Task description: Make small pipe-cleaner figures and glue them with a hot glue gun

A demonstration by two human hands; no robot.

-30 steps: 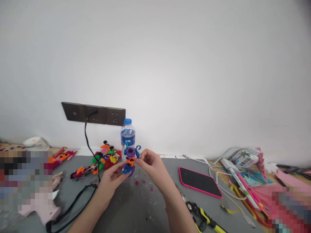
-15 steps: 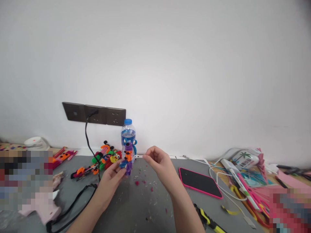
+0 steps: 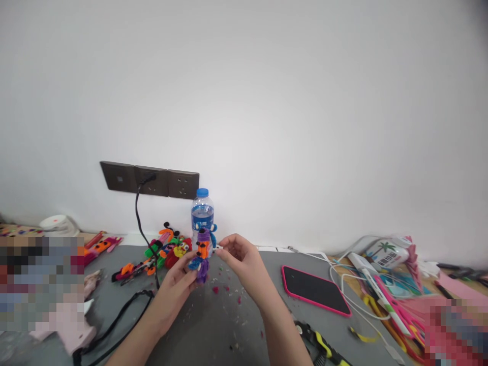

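Note:
My left hand [image 3: 178, 278] pinches a small fuzzy figure [image 3: 203, 249] of purple, orange and blue pipe cleaner, held upright above the grey mat [image 3: 213, 335]. Just right of the figure is my right hand [image 3: 238, 256], with thumb and forefinger pinched together near its side. Whatever lies between those fingertips is too small to name. Behind the figure stands a water bottle [image 3: 202, 206] with a blue cap, and a blue fuzzy piece with rounded ends shows in front of the bottle.
More colourful fuzzy figures [image 3: 177, 250] lie left of the bottle. A pink hot glue gun [image 3: 70, 325] with a black cord is at the lower left. On the right are a phone [image 3: 316, 291] with a pink edge, black-and-yellow pliers [image 3: 324, 345], white cables and a palm-tree packet [image 3: 387, 254].
My right hand has moved left, closer to the figure. The figure in my left hand has shifted slightly down. More of the pliers shows beside my right forearm.

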